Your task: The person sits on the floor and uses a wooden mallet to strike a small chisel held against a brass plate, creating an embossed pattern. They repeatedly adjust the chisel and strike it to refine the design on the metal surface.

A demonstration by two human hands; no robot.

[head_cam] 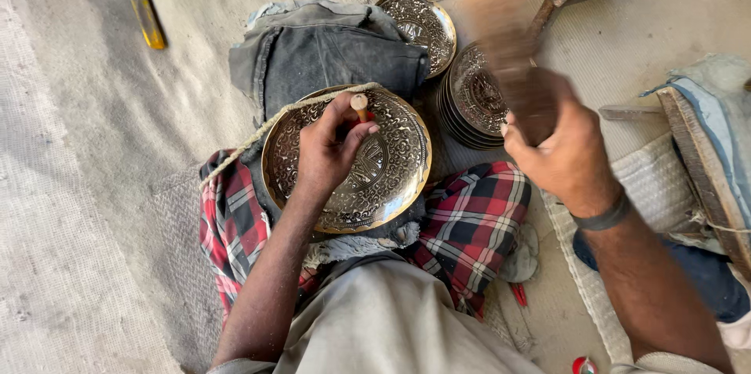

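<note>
An engraved brass plate (391,178) rests on folded denim and a plaid cloth in my lap. My left hand (328,151) lies on the plate and pinches a small chisel (360,105) upright against its surface. My right hand (559,147) is raised to the right of the plate, gripping the handle of a wooden mallet (501,22), which is blurred with motion above the stacked plates.
A stack of engraved plates (473,96) stands just right of the working plate, with one more plate (422,22) behind. A dark denim bundle (328,53) lies beyond. A yellow tool (142,2) lies far left. Wooden boards (704,163) sit at right.
</note>
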